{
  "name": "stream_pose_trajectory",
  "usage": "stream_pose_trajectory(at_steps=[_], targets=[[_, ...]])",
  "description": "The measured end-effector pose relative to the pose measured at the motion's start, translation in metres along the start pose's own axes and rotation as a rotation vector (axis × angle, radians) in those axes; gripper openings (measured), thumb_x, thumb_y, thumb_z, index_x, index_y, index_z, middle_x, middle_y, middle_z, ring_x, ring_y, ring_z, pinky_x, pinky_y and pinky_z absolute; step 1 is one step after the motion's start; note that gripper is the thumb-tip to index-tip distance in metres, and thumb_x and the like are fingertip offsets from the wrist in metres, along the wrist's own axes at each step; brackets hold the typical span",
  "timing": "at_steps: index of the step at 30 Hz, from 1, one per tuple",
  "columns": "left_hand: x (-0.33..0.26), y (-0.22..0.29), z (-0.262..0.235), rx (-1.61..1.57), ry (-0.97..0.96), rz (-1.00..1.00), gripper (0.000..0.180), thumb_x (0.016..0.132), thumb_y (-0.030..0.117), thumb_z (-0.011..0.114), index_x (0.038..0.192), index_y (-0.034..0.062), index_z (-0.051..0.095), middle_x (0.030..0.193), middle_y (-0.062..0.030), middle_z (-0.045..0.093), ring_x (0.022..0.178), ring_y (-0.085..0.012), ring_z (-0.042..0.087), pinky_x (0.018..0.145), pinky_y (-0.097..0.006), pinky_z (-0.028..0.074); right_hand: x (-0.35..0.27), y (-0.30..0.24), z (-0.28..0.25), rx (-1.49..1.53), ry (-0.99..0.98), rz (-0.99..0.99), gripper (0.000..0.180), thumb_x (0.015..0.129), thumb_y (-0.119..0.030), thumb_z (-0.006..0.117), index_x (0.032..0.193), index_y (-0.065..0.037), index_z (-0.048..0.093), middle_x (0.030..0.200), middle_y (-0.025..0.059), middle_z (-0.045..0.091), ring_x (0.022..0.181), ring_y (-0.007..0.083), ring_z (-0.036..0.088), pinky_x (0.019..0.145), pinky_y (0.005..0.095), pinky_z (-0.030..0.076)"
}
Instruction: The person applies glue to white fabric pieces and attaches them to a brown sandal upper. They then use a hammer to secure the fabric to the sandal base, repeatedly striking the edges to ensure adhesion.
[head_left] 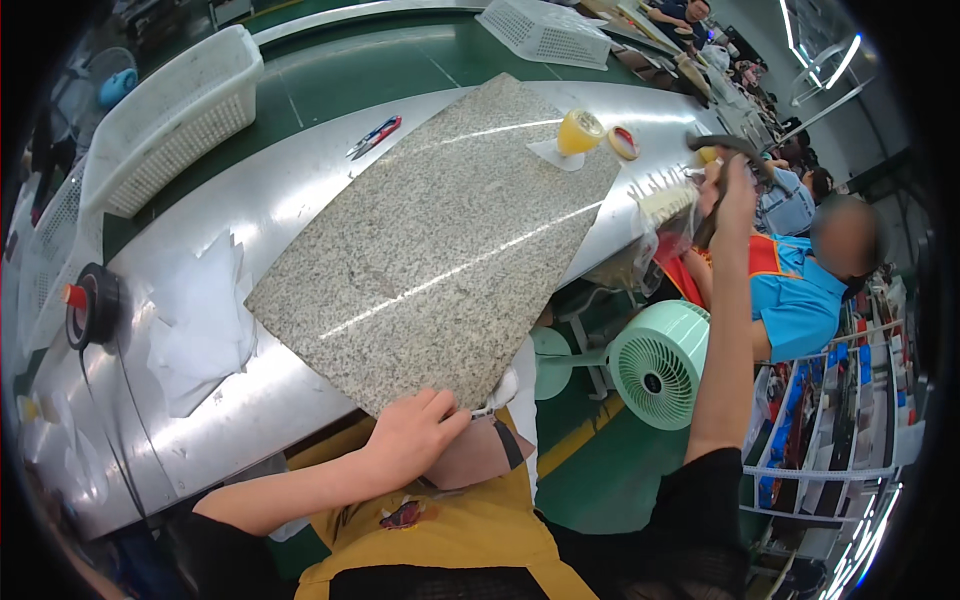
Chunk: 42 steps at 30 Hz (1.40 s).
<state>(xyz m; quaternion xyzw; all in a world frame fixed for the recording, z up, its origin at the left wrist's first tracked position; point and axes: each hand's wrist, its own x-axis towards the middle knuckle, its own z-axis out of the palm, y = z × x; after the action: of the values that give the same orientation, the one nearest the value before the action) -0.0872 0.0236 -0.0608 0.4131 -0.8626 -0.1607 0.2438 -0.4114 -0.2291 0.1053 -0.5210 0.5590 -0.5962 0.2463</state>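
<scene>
My left hand (415,435) is at the near corner of the speckled granite slab (430,240), fingers curled together. A brown flat piece (480,455), leather-like, sticks out from under that hand above my yellow apron (440,530). My right arm reaches far out to the right. At its end my right hand (738,195) is closed round a dark brown curved piece (728,143), whose material I cannot make out. Just left of the right hand is a pale toothed rack (665,203) with clear plastic around it.
On the slab stands a yellow-filled jar (580,132), near a roll of tape (624,143). Red-handled snips (375,137), white sheets (205,325) and a black round holder (95,305) lie leftward. A green fan (660,365) and a co-worker in blue (800,300) are at right.
</scene>
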Motion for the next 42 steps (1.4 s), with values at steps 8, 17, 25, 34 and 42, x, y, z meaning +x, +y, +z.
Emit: stream_pose_trajectory(at_steps=[8,17,25,34,42], targets=[[0.010,-0.004,-0.006,-0.237,-0.128,-0.135,0.017,0.082,0.014,0.061,0.099,0.0140,0.064,0.083,-0.0048,0.054,0.077,-0.0251,0.060,0.061,-0.034,0.049,-0.016,-0.027,-0.010,-0.033,-0.391,0.207,0.043,0.100,-0.038,0.041,0.121,-0.002,0.052,0.069,-0.0017,0.044,0.047,0.0039,0.035,0.040,0.0187,0.028],[-0.009,-0.011,-0.001,-0.120,-0.048,0.055,0.029,0.071,0.008,0.060,0.100,0.0080,0.063,0.086,-0.0054,0.052,0.079,-0.0221,0.057,0.058,-0.033,0.049,-0.243,-0.019,-0.003,-0.443,-1.126,0.340,0.027,0.095,-0.018,0.048,0.114,0.000,0.053,0.080,0.0100,0.055,0.073,0.0197,0.056,0.068,0.0303,0.045],[-0.002,-0.019,0.000,-0.024,0.007,0.267,0.028,0.067,0.008,0.060,0.094,0.0034,0.057,0.084,-0.0042,0.048,0.077,-0.0189,0.053,0.056,-0.028,0.047,-0.260,-0.015,0.000,-0.347,-1.213,0.244,0.037,0.086,-0.005,0.056,0.122,-0.003,0.049,0.101,0.0145,0.061,0.081,0.0316,0.064,0.067,0.0349,0.051],[-0.005,-0.023,-0.008,-0.148,0.007,0.098,0.028,0.066,0.010,0.062,0.095,0.0068,0.062,0.087,-0.0029,0.055,0.081,-0.0196,0.053,0.076,-0.035,0.042,-0.266,-0.002,0.006,-0.429,-1.305,0.120,0.044,0.081,-0.004,0.057,0.124,-0.005,0.046,0.100,0.0157,0.061,0.080,0.0337,0.063,0.064,0.0388,0.050],[-0.006,-0.017,-0.005,0.082,0.096,0.265,0.031,0.064,0.010,0.062,0.095,0.0073,0.064,0.086,-0.0011,0.055,0.086,-0.0178,0.055,0.084,-0.039,0.043,-0.271,-0.007,0.006,-0.438,-1.329,0.033,0.047,0.082,-0.010,0.056,0.127,-0.004,0.043,0.101,0.0167,0.062,0.085,0.0348,0.063,0.068,0.0393,0.051]])
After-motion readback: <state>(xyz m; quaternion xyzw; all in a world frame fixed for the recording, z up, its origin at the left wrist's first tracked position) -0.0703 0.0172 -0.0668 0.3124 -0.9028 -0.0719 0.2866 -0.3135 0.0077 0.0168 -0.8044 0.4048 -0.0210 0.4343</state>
